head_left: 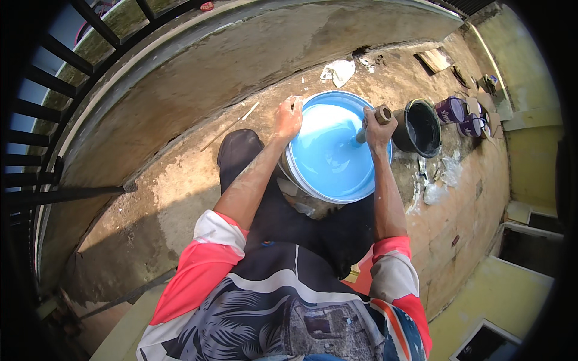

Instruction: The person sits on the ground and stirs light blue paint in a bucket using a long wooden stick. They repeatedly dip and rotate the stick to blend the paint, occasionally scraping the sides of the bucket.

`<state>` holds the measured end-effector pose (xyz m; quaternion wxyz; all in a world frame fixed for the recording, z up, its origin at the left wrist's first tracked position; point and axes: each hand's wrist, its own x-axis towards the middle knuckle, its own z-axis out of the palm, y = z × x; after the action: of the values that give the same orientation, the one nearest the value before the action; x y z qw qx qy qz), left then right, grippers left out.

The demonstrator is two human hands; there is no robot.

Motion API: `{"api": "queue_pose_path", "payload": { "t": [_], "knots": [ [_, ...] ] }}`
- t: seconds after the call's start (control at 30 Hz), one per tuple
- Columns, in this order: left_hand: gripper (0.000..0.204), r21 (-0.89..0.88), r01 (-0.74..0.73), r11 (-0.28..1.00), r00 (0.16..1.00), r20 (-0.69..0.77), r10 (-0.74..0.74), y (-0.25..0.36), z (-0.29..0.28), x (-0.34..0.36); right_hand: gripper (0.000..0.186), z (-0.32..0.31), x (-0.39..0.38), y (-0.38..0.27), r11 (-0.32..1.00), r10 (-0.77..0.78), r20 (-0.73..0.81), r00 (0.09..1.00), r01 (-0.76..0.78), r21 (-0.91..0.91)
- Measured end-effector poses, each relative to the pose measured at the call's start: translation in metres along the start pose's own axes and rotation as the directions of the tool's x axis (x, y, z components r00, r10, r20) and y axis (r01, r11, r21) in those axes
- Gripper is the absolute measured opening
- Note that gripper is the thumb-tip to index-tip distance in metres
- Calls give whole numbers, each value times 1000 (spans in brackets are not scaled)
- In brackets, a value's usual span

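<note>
A large white bucket [293,172] of light blue paint [328,147] stands between my knees. My left hand [288,117] is closed on the bucket's left rim. On the other side, my right hand [379,129] grips a thick stick [383,113] near its top end. The stick leans over the bucket's right side, and its lower part, coated blue, dips into the paint. How deep it reaches is hidden by the paint.
A black bucket [415,128] stands right of the paint bucket, with purple cans [451,110] beyond it. Plastic scraps [438,191] and a white bag [338,73] lie on the floor. A thin stick [230,126] lies at left, below a low wall [198,90] with black railings [66,57].
</note>
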<state>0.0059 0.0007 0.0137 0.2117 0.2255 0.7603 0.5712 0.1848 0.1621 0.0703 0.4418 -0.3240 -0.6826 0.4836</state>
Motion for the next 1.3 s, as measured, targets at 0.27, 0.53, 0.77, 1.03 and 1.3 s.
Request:
{"api": "queue_pose_path", "payload": {
  "t": [0.27, 0.53, 0.77, 1.03, 1.3],
  "knots": [
    [42, 14, 1, 1000, 999, 32, -1, 6, -4, -3, 23, -2, 3, -14, 994, -68, -353, 933, 93, 53],
    [43, 37, 16, 999, 1000, 18, -16, -6, 2, 2, 21, 27, 29, -7, 940, 25, -451, 892, 133, 315],
    [46, 19, 24, 1000, 999, 34, -24, 3, -1, -1, 15, 63, 21, 0, 849, 137, -303, 943, 46, 527],
    [44, 22, -6, 1000, 1000, 7, 5, -14, 6, 5, 21, 82, -22, -32, 795, 270, 219, 938, -345, 499],
    [39, 5, -30, 1000, 1000, 5, 30, 1, 1, -2, 23, 11, -43, -30, 947, 198, 168, 966, -233, 220]
  ]
}}
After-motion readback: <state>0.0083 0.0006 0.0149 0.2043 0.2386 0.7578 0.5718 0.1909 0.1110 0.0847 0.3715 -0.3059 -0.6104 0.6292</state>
